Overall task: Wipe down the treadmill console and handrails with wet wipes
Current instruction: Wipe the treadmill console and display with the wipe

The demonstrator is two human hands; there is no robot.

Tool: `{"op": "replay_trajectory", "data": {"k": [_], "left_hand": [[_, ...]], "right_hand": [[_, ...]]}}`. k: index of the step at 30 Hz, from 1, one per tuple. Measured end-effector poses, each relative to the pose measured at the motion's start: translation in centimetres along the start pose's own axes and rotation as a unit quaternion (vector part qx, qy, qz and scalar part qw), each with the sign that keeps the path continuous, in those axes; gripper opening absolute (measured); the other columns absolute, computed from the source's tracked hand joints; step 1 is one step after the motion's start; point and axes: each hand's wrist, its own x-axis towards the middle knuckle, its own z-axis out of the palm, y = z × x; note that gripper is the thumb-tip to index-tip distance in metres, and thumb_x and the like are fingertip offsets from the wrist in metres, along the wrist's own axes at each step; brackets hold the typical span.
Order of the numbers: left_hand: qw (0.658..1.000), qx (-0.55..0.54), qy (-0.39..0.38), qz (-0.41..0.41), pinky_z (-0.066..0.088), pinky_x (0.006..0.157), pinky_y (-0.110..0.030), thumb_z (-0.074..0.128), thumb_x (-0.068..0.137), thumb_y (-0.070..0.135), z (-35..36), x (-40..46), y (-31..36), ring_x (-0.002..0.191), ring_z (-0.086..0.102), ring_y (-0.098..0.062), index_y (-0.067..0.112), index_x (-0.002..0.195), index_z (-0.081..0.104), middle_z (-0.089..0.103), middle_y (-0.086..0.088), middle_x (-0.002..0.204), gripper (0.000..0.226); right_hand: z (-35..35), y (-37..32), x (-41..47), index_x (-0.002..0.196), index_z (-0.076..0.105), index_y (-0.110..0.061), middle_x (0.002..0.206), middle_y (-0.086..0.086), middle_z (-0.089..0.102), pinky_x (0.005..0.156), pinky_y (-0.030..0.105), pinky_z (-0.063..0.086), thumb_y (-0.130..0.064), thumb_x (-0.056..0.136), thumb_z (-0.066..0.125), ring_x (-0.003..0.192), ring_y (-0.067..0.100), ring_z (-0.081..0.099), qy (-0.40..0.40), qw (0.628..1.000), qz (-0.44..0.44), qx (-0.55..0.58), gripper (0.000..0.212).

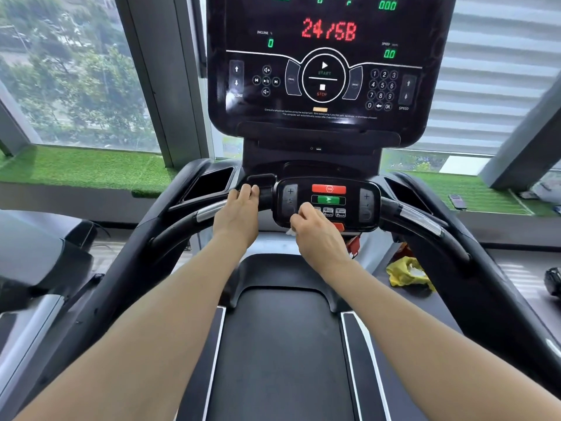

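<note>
A crumpled white wet wipe, mostly hidden, peeks from under the right hand, which clenches it against the lower control panel beside the red and green buttons. The left hand wraps the left handrail. Above stands the lit console; a yellow bag lies on the floor, right.

The console reads "24/5B" in red, with START, STOP, INCLINE, SPEED and a 0–9 keypad.
</note>
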Motion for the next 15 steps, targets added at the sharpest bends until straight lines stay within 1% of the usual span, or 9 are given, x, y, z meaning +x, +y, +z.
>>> {"op": "replay_trajectory", "data": {"k": [2, 4, 6, 8, 10, 12, 13, 15], "left_hand": [[1.0, -0.001, -0.009, -0.004, 0.047, 0.083, -0.032, 0.049, 0.087, -0.002, -0.1, 0.0, 0.1, 0.124, 0.03, -0.023, 0.01, 0.15, 0.013, 0.029, -0.003, 0.137, 0.073], [1.0, -0.001, -0.017, -0.008, 0.047, 0.082, -0.032, 0.05, 0.086, -0.002, -0.3, 0.0, 0.2, 0.124, 0.03, -0.023, 0.01, 0.15, 0.012, 0.028, -0.003, 0.137, 0.075], [1.0, 0.005, -0.026, -0.004, 0.046, 0.083, -0.031, 0.051, 0.086, 0.0, -0.4, 0.0, 0.3, 0.126, 0.029, -0.023, 0.009, 0.15, 0.009, 0.027, -0.003, 0.138, 0.077], [0.999, 0.007, -0.037, -0.002, 0.044, 0.089, -0.031, 0.052, 0.087, 0.004, -0.6, -0.2, 0.4, 0.129, 0.027, -0.023, 0.009, 0.15, 0.006, 0.025, -0.004, 0.141, 0.078], [0.999, 0.019, -0.036, 0.003, 0.039, 0.099, -0.033, 0.05, 0.089, 0.009, -0.8, -0.6, 0.4, 0.132, 0.027, -0.023, 0.009, 0.15, 0.007, 0.025, -0.004, 0.143, 0.075], [0.999, 0.033, 0.0, 0.016, 0.032, 0.106, -0.034, 0.048, 0.089, 0.01, -0.8, -1.3, 0.5, 0.132, 0.031, -0.023, 0.011, 0.149, 0.014, 0.028, -0.003, 0.143, 0.07], [0.999, 0.032, 0.026, 0.026, 0.031, 0.107, -0.034, 0.049, 0.087, 0.009, -0.8, -1.7, 0.5, 0.13, 0.034, -0.022, 0.013, 0.148, 0.02, 0.032, -0.003, 0.141, 0.067], [0.995, 0.018, 0.082, 0.054, 0.034, 0.101, -0.032, 0.053, 0.081, 0.006, -0.5, -2.3, 0.8, 0.123, 0.043, -0.022, 0.015, 0.14, 0.036, 0.041, -0.002, 0.134, 0.062]], "right_hand": [[-0.8, 0.3, -0.2, 0.091, 0.058, -0.001, 0.1, 0.01, 0.046, 0.069, 0.035, 0.046, -0.004, 0.092, 0.049, 0.083, 0.024, 0.048, -0.021, 0.999, 0.035, -0.015, 0.01], [-1.3, 0.5, -0.4, 0.092, 0.058, -0.002, 0.1, 0.009, 0.045, 0.071, 0.037, 0.047, -0.009, 0.094, 0.048, 0.078, 0.024, 0.047, -0.015, 0.998, 0.067, -0.006, 0.012], [-1.2, 0.6, -0.5, 0.091, 0.059, -0.001, 0.097, 0.009, 0.045, 0.066, 0.04, 0.047, -0.009, 0.095, 0.049, 0.075, 0.027, 0.049, 0.015, 0.997, 0.072, 0.021, 0.014], [-1.0, 0.6, -0.3, 0.09, 0.06, -0.001, 0.093, 0.009, 0.045, 0.059, 0.038, 0.045, -0.009, 0.095, 0.05, 0.071, 0.027, 0.048, 0.038, 0.997, 0.065, 0.032, 0.014], [-1.1, 0.7, -0.1, 0.091, 0.059, -0.001, 0.093, 0.009, 0.044, 0.058, 0.037, 0.043, -0.013, 0.097, 0.049, 0.072, 0.026, 0.046, 0.036, 0.996, 0.074, 0.024, 0.017], [-1.4, 1.2, -0.2, 0.091, 0.059, 0.002, 0.098, 0.012, 0.046, 0.061, 0.038, 0.043, -0.015, 0.098, 0.045, 0.076, 0.025, 0.042, 0.034, 0.996, 0.081, 0.023, 0.022], [-1.6, 1.5, -0.4, 0.091, 0.058, 0.002, 0.1, 0.013, 0.046, 0.063, 0.039, 0.043, -0.013, 0.097, 0.044, 0.078, 0.025, 0.042, 0.037, 0.996, 0.081, 0.022, 0.022], [-1.9, 2.6, -0.9, 0.089, 0.058, 0.001, 0.102, 0.013, 0.047, 0.065, 0.04, 0.045, -0.01, 0.096, 0.045, 0.081, 0.026, 0.044, 0.049, 0.995, 0.089, 0.019, 0.018]]}}
